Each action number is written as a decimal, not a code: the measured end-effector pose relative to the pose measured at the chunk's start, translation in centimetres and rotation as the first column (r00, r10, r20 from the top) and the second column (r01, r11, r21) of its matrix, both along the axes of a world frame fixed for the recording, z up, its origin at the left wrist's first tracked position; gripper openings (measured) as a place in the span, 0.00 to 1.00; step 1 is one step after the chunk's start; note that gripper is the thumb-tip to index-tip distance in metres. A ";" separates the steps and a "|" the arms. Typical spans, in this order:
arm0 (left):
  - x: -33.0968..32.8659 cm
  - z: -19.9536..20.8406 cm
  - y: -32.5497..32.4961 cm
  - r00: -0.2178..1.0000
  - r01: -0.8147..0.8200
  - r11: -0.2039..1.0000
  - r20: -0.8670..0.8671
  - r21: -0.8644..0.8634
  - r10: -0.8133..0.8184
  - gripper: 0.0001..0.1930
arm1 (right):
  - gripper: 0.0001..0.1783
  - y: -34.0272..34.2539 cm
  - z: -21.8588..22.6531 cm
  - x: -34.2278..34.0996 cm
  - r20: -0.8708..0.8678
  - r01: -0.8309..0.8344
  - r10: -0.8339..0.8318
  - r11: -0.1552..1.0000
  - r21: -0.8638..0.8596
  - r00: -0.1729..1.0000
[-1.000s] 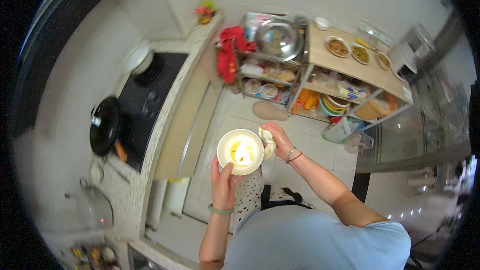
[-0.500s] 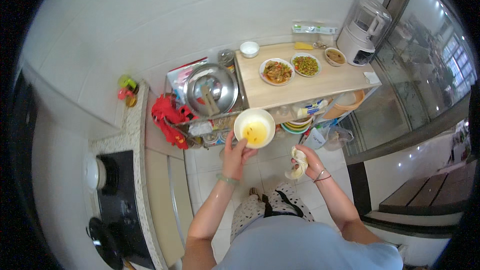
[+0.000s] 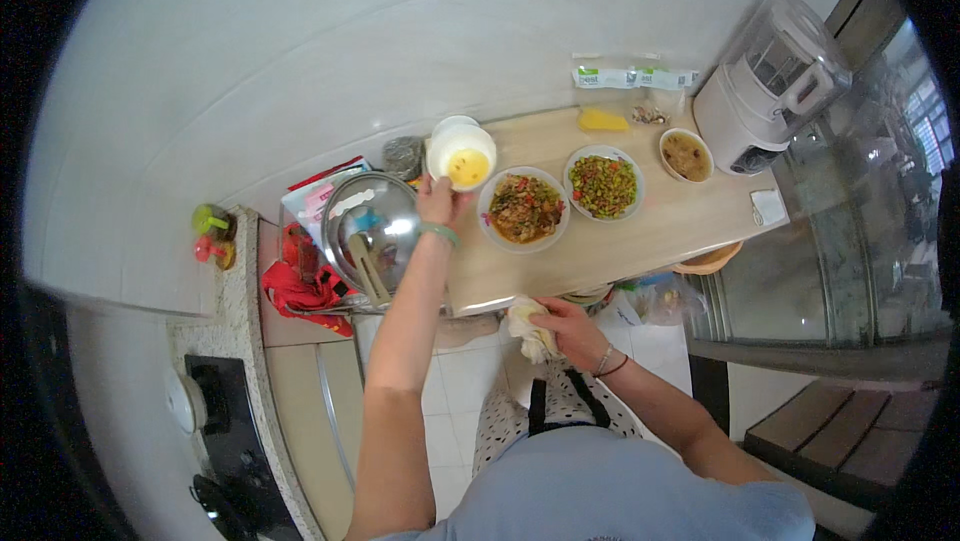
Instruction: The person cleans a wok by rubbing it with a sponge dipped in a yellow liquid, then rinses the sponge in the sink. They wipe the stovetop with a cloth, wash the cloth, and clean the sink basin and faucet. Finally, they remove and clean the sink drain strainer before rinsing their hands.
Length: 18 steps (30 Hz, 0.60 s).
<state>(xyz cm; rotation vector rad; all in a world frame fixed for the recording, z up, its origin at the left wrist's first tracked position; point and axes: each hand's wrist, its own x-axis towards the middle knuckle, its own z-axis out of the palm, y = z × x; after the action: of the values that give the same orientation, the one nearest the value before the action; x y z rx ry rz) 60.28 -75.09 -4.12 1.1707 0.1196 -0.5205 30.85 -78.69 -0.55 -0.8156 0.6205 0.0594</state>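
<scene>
The left hand point(image 3: 440, 203) grips the near side of a white bowl point(image 3: 462, 139), its fingers closed on the wall. Some yellow liquid point(image 3: 467, 168) lies in the bottom of the bowl. The bowl is at the back left corner of the bench point(image 3: 640, 241), partly covering a second bowl point(image 3: 455, 122) behind it; whether it rests on the wood or is held just above cannot be told. A green bangle point(image 3: 438, 232) circles the left wrist.

The right hand point(image 3: 568, 329) is clamped on a crumpled, pale cloth point(image 3: 533, 331) in front of the bench's near edge, well apart from the left hand.

Just right of the held bowl is a plate point(image 3: 528, 247) of cooked food with red bits, and beside it another plate point(image 3: 606, 218) of chopped green food. Further right stand a bowl of brownish food point(image 3: 686, 155) and a white blender point(image 3: 765, 101) with a clear jug. A flat yellow thing point(image 3: 603, 121) lies near the wall, and a small white paper point(image 3: 768, 207) sits at the right end. Left of the bench, a shiny metal basin point(image 3: 395, 213) is near a red cloth bag point(image 3: 303, 291).
</scene>
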 end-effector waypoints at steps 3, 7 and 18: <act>4.5 -2.9 -2.2 0.998 -0.057 0.994 -0.034 0.095 0.061 0.14 | 0.21 -2.2 -1.6 1.1 -0.036 -0.117 0.113 0.978 -0.171 0.993; 9.3 -5.5 -2.6 0.994 -0.073 0.986 -0.064 0.149 0.083 0.10 | 0.19 -4.4 -1.1 2.1 -0.056 -0.177 0.168 0.951 -0.255 0.984; 10.1 -5.2 -4.8 0.976 -0.137 0.960 -0.132 0.245 0.173 0.13 | 0.22 -6.0 -3.5 4.2 -0.206 -0.323 0.264 0.882 -0.344 0.942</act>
<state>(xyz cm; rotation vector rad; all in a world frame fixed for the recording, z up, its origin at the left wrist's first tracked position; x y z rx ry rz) 70.38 -79.93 -9.31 1.3387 0.4111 -0.4648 35.03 -84.68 -4.02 -1.2841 0.6580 0.2923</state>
